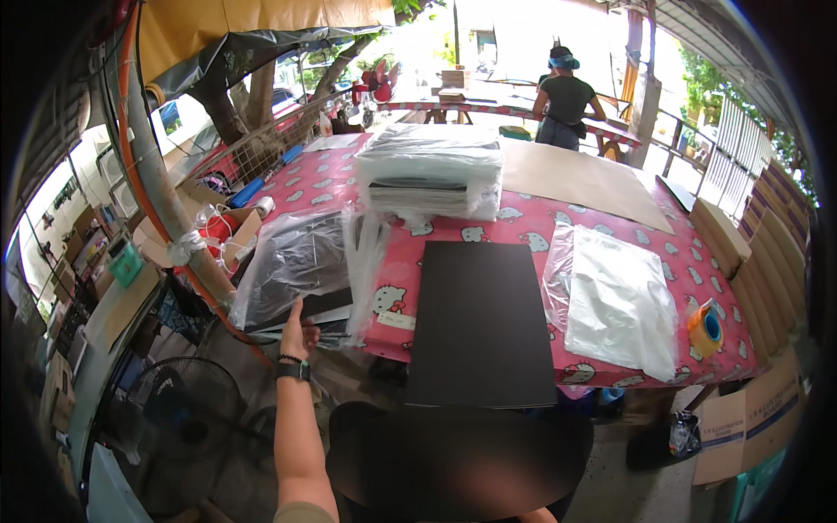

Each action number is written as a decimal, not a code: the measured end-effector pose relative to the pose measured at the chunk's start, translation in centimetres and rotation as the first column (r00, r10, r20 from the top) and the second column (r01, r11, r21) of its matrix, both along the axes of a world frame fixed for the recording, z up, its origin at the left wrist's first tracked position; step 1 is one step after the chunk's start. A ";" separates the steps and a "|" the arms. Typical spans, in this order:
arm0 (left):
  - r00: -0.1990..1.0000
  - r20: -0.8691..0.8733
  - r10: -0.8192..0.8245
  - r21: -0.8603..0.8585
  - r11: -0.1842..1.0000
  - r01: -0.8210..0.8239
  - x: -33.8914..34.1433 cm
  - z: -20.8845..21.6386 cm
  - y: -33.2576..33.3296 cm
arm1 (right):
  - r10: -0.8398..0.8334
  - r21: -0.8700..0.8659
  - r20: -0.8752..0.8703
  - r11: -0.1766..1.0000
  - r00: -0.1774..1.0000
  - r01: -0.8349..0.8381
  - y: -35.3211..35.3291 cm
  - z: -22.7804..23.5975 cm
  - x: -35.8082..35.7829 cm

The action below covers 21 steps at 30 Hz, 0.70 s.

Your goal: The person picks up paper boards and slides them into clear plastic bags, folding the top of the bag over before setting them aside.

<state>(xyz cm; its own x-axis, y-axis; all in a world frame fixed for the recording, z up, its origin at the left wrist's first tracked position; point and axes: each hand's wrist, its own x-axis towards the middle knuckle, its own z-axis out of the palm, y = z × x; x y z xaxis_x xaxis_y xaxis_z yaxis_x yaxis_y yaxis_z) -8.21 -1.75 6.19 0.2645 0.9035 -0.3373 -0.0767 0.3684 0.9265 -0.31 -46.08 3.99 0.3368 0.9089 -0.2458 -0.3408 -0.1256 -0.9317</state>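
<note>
Pink patterned worktop [602, 228] carries a black board [482, 322]; the left hand [299, 331] reaches, fingers apart, to plastic-wrapped black sheets [296, 266] at its left end. Gripping one likely comes next.

Left hand [298, 336] fingertips tucked out of sight under plastic-wrapped dark sheets [296, 266] | right hand out of frame, only a sliver of arm at lower edge | blurred dark round shape [458, 462] masks near end of black board [482, 322] | distant person [565, 100] seen from behind, hands hidden
</note>
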 end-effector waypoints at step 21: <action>0.534 -0.718 0.446 0.675 0.259 0.691 -6.1 -0.8 2.0 | -0.052 0.065 0.990 0.994 0.130 -0.093 33.9 4.3 9.1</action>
